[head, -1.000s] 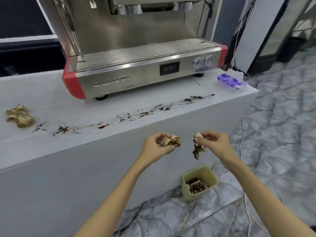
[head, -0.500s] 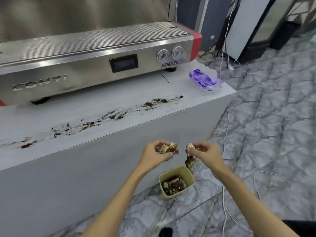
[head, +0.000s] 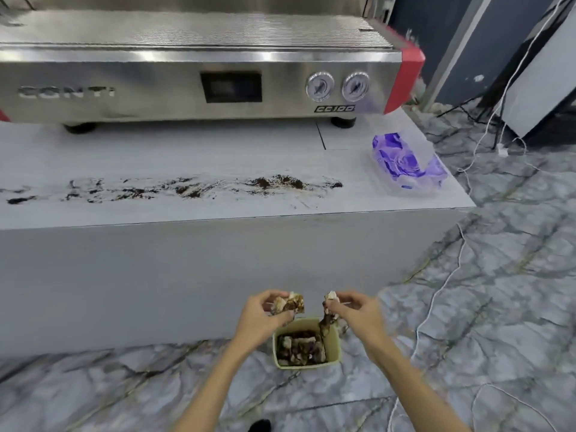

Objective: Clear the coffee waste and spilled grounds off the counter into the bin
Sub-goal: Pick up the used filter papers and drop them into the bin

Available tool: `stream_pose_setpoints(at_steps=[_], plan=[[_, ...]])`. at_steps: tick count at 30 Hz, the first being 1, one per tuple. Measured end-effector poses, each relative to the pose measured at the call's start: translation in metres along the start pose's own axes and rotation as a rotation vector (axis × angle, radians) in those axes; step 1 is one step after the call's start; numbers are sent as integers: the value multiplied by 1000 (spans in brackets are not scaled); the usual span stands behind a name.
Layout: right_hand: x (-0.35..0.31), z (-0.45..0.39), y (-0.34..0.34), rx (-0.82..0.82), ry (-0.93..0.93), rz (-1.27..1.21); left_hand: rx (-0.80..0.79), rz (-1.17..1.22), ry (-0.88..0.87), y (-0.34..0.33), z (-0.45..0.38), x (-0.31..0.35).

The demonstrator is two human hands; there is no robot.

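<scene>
Grounds-streaked counter (head: pixel 218 157), marble floor (head: pixel 498 307); left hand (head: pixel 260 316) and right hand (head: pixel 358 313) each gripping coffee waste above bin (head: pixel 333 341).

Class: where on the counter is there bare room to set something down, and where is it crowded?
Bare: the counter strip between the espresso machine and the spilled grounds. Crowded: the grounds trail and the right end, where the purple-printed pack lies.

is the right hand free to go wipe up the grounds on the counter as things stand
Probably not yet. The right hand pinches a stained scrap of waste over the bin, so it must drop that first. The grounds lie uncovered on the counter, nothing blocking them.
</scene>
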State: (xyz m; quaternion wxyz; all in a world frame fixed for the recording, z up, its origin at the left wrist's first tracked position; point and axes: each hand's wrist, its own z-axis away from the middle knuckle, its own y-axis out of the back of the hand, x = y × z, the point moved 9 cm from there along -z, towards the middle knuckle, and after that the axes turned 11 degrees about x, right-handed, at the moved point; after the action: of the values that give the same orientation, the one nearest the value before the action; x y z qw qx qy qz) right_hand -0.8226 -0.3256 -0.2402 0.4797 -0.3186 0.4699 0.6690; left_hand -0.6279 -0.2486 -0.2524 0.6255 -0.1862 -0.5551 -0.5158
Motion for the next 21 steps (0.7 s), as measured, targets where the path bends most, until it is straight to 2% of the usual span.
stream_pose_setpoints(at_steps=[6,12,17,21], plan=[[80,-36,-23,-68,-59,78,57,-21,140,-34,-4,-80],[212,-104,-70,-47,-40,167,67,-44,192,-90,-55,-209],[338,-170,-112,3,-68,225,70,-231,148,-143,-119,-322],[403,-196,-132,1,-92,328,-44,-435,93,-184,-145,-377]])
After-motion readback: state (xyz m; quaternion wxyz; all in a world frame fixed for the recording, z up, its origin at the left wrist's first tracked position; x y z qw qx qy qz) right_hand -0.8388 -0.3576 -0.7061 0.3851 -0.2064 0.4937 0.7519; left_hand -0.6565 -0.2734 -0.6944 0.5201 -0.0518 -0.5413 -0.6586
